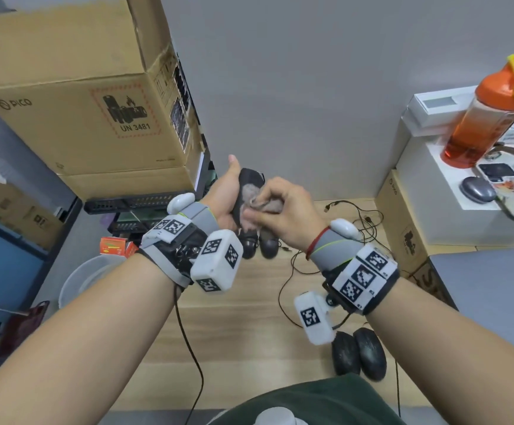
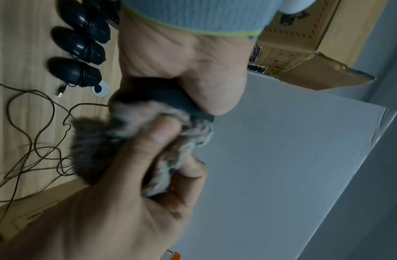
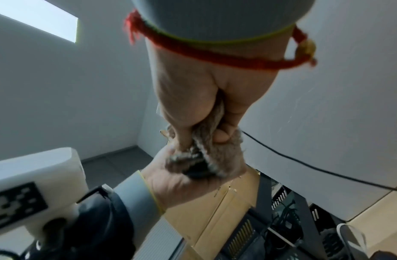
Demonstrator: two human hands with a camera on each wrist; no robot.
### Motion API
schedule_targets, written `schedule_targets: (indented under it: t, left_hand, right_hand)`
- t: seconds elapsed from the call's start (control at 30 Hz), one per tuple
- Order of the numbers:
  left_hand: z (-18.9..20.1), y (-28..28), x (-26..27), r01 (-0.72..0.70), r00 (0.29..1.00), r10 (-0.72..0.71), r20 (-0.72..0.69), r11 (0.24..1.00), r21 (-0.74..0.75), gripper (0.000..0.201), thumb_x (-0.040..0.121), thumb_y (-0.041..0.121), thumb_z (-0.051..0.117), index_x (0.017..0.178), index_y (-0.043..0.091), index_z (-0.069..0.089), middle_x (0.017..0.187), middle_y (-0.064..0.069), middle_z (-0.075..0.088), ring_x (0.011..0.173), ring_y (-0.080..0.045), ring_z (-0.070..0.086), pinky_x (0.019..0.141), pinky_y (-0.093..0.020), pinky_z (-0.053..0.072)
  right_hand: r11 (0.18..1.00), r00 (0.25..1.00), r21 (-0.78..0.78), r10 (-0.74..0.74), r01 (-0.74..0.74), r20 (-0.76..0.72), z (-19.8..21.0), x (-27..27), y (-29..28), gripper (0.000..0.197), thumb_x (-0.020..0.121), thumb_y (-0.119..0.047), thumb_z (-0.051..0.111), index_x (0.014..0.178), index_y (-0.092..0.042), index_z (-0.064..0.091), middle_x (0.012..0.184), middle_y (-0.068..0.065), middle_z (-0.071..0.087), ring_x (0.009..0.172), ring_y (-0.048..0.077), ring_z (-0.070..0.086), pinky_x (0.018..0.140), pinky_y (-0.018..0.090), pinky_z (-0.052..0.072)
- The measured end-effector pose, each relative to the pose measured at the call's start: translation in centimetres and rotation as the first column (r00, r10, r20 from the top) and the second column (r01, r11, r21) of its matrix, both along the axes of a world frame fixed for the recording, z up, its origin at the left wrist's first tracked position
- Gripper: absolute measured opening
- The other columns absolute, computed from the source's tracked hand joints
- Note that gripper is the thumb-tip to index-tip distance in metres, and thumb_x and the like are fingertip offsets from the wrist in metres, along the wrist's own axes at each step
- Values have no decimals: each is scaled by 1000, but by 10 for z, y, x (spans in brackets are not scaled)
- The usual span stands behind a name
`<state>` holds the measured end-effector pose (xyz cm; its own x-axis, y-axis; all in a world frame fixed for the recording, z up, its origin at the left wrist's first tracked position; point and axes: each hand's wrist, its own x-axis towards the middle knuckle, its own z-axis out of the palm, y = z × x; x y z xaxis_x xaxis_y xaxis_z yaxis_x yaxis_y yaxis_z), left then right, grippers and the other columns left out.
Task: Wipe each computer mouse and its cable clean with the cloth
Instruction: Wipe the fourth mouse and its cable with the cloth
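Note:
My left hand (image 1: 232, 191) holds a black computer mouse (image 1: 251, 180) up above the wooden table (image 1: 234, 332), fingers wrapped round its body. My right hand (image 1: 280, 199) grips a bunched, fuzzy grey-beige cloth (image 1: 263, 204) and presses it against the mouse. In the left wrist view the cloth (image 2: 137, 126) covers most of the mouse (image 2: 170, 98). In the right wrist view only a dark end of the mouse (image 3: 197, 171) shows under the cloth (image 3: 217, 154). Its cable (image 3: 304, 163) trails off to the table.
Several other black mice lie on the table: two behind my hands (image 1: 260, 245), two near the front right (image 1: 357, 352). Loose cables (image 1: 360, 222) tangle at the back right. Cardboard boxes (image 1: 80, 87) stand left; an orange bottle (image 1: 488, 111) and a grey mouse (image 1: 478, 190) sit right.

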<state>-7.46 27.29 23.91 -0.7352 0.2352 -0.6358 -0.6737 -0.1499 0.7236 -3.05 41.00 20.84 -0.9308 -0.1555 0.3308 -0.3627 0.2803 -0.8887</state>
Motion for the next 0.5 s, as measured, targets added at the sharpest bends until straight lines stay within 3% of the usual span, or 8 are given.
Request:
schedule_targets:
  t: [0.1, 0.17, 0.27, 0.33, 0.4, 0.5]
  left_hand:
    - [6, 3, 5, 0, 1000, -2, -30, 998, -59, 86, 89, 84, 28, 97, 7, 65, 96, -20, 71, 85, -33, 72, 84, -46, 58]
    - [11, 13, 12, 75, 996, -76, -47, 997, -17, 93, 91, 82, 22, 98, 1, 67, 90, -21, 73, 75, -32, 73, 72, -43, 61]
    - [15, 21, 16, 111, 992, -110, -61, 994, 4, 93, 93, 80, 17, 93, 1, 67, 80, -19, 71, 58, -28, 69, 51, -29, 58]
    - [20, 24, 16, 101, 994, -101, -47, 995, -1, 88, 90, 84, 21, 87, 6, 63, 84, -16, 67, 60, -27, 66, 53, -27, 55]
    - [24, 23, 17, 118, 993, -120, -25, 992, -44, 85, 86, 87, 29, 82, 10, 63, 86, -15, 65, 71, -28, 66, 62, -31, 55]
    - [32, 29, 24, 104, 992, -112, -54, 985, -139, 71, 90, 79, 45, 85, 10, 64, 76, -12, 63, 67, -28, 62, 62, -31, 53]
  right_hand:
    - [997, 999, 57, 45, -46, 10, -3, -8, 16, 35, 66, -24, 89, 66, -34, 55, 75, -12, 56, 71, 2, 54, 72, 23, 43]
    - [998, 998, 39, -54, 53, 36, -1, -20, 28, 33, 69, -22, 88, 66, -31, 56, 74, -11, 59, 69, 4, 55, 72, 24, 43]
    - [992, 994, -73, -98, 102, 49, 8, -18, 25, 28, 72, -17, 86, 69, -22, 59, 76, -3, 60, 62, 12, 57, 61, 20, 47]
    - [998, 1000, -63, 8, -8, -11, 13, -7, 24, 29, 70, -17, 88, 69, -24, 59, 77, -6, 59, 66, 8, 57, 65, 19, 47]
    - [993, 994, 50, 104, -104, 16, 8, -2, 28, 35, 66, -20, 90, 66, -31, 56, 75, -12, 59, 71, 2, 56, 71, 20, 44]
    - [998, 989, 59, -6, -2, 148, -2, -14, 60, 29, 68, -25, 89, 67, -29, 61, 74, -10, 66, 73, 5, 64, 76, 30, 52]
